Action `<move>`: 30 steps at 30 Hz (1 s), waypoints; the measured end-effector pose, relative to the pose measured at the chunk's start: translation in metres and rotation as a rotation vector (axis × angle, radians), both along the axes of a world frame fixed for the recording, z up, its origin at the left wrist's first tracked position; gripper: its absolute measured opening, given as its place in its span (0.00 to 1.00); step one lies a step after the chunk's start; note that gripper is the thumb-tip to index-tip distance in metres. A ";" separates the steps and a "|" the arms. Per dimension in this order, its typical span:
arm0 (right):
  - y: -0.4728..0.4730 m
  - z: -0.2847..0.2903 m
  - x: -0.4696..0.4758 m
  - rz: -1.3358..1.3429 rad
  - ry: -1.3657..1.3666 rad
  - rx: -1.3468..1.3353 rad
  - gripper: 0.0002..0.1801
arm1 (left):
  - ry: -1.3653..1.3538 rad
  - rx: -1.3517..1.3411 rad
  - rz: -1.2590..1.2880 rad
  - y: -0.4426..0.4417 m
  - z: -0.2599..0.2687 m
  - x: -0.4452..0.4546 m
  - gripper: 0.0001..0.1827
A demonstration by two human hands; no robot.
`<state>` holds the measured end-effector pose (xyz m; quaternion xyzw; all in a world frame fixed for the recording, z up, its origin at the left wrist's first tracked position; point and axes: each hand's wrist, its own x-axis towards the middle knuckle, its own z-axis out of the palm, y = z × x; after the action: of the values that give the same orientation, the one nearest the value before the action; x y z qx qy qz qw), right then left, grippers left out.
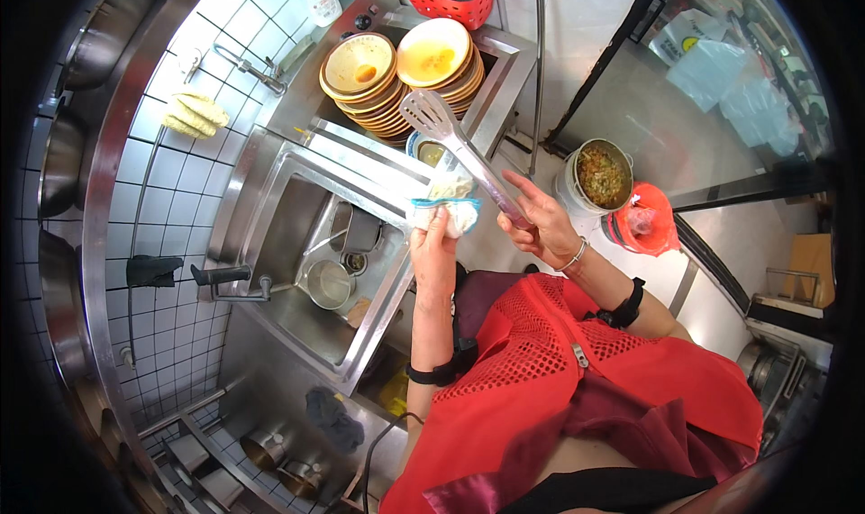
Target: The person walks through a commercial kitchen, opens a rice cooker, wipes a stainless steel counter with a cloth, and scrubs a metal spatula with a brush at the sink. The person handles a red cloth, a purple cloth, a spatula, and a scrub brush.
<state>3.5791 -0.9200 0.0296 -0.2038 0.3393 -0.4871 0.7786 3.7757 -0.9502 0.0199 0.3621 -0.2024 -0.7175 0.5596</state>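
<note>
My left hand (434, 244) grips a white cloth with a blue edge (454, 215), pinched under the thumb. In my right hand (540, 220) are metal tongs (467, 152) with a slotted head, held by the handle end, the head pointing up and left. The cloth is just left of the tongs' handle. Beyond the tongs' head stand two tall stacks of used bowls, the left stack (358, 68) and the right stack (436, 53). A blue-rimmed bowl (430, 150) with liquid sits in front of them, partly hidden.
At the left is a steel sink (297, 338) with a metal pot (329, 284) and a rectangular metal container (355, 227) inside. A faucet (253, 69) juts from the tiled wall. On the floor at right stand a pot of food scraps (603, 176) and a red-lined bin (650, 227).
</note>
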 end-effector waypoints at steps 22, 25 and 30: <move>0.006 -0.004 0.022 0.050 0.612 -0.313 0.40 | -0.526 -0.084 0.086 0.005 -0.015 -0.028 0.16; 0.009 -0.010 0.029 0.084 0.941 -0.486 0.39 | -0.609 -0.175 0.104 0.007 -0.015 -0.031 0.15; 0.013 -0.012 0.030 0.117 1.144 -0.579 0.40 | -0.501 -0.108 0.157 0.007 0.001 -0.028 0.14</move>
<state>3.6091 -0.9067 0.0179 -0.6513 0.5440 -0.3300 0.4134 3.7480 -0.9433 0.0211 0.5126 -0.3440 -0.5479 0.5646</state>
